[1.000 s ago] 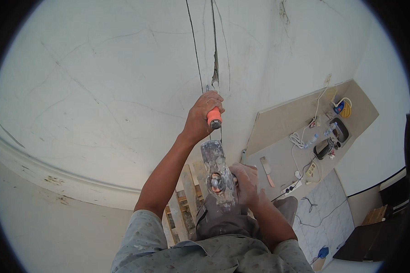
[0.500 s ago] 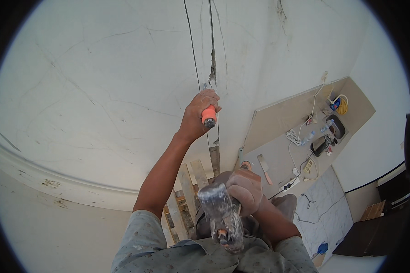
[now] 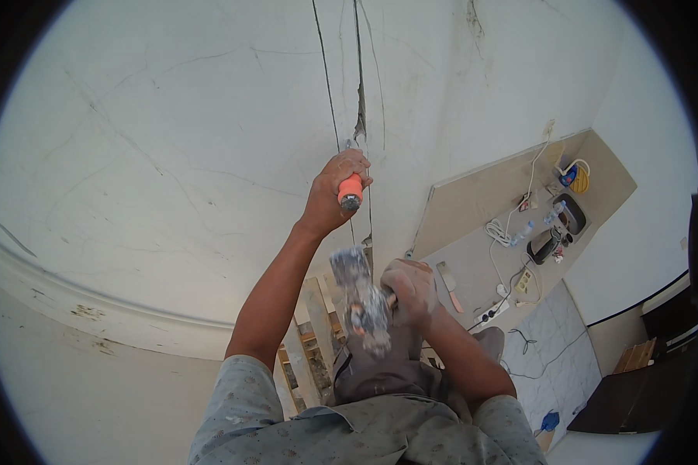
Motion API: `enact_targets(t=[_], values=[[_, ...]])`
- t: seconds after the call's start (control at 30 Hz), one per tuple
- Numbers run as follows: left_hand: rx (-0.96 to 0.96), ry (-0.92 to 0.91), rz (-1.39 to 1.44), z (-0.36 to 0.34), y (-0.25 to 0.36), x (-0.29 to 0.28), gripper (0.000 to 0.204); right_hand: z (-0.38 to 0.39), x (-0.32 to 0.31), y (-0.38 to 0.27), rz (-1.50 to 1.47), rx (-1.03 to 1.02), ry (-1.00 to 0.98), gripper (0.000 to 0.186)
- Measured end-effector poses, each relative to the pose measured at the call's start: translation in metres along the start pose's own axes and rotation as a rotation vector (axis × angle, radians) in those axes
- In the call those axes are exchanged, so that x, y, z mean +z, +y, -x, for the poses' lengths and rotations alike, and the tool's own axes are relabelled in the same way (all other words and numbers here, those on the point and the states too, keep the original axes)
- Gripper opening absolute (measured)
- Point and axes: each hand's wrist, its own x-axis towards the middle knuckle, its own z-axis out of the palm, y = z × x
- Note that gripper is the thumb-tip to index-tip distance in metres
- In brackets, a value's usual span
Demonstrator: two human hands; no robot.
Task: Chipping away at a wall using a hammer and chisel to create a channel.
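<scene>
My left hand (image 3: 335, 180) is closed around a chisel (image 3: 350, 191) with an orange grip, held against the white wall (image 3: 209, 155). The chisel's tip meets the wall between two dark vertical cut lines, just below a chipped-out groove (image 3: 361, 108). My right hand (image 3: 415, 288) is wrapped around the handle of a hammer. The dusty hammer head (image 3: 353, 271), blurred by motion, is below the chisel's butt end and apart from it. White dust coats my right hand.
To the right, a counter (image 3: 465, 267) holds a sink (image 3: 572, 217), cables, bottles, a power strip (image 3: 490, 314) and a flat-bladed tool (image 3: 448, 287). Wooden slats (image 3: 318, 310) lie below my left arm. A dark cabinet (image 3: 616, 403) stands at lower right, beside marble-look flooring (image 3: 554, 356).
My right hand and the hammer have swung up and forward toward the chisel. My left hand and the chisel have barely moved.
</scene>
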Motion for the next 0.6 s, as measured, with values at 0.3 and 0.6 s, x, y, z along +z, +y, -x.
enact_targets(t=[0.3,0.6], values=[[-0.033,-0.012,-0.036,-0.001,0.002,0.000,0.023,0.007,-0.008,-0.017,-0.092,-0.070,-0.059,0.037],[-0.039,-0.008,-0.047,-0.001,0.002,-0.001,0.022,0.001,0.008,-0.017,-0.071,0.363,-0.061,0.033]])
